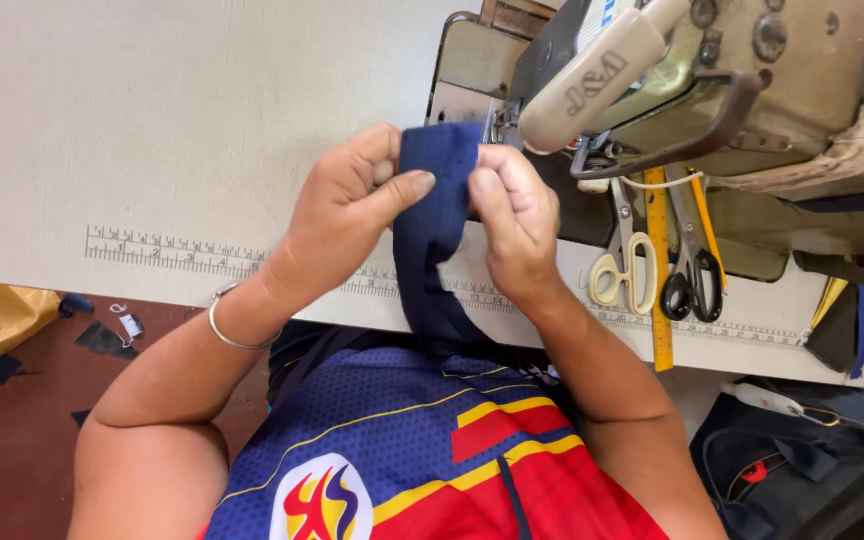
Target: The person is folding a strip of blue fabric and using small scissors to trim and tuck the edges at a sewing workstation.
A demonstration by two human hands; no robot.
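Note:
A strip of navy blue fabric [432, 230] runs from my lap up onto the pale table [172, 130]. My left hand [347, 215] pinches its upper end between thumb and fingers. My right hand [512, 225] grips the same end from the right side, fingers folded over the edge. Both hands hold the cloth just in front of the needle area of a beige sewing machine [712, 80].
Two pairs of scissors, one cream-handled [624, 270] and one black-handled [694, 280], lie beside a yellow ruler [659, 270] to the right. A printed ruler scale [172, 250] runs along the table's near edge. Fabric scraps [102, 340] litter the red floor at left.

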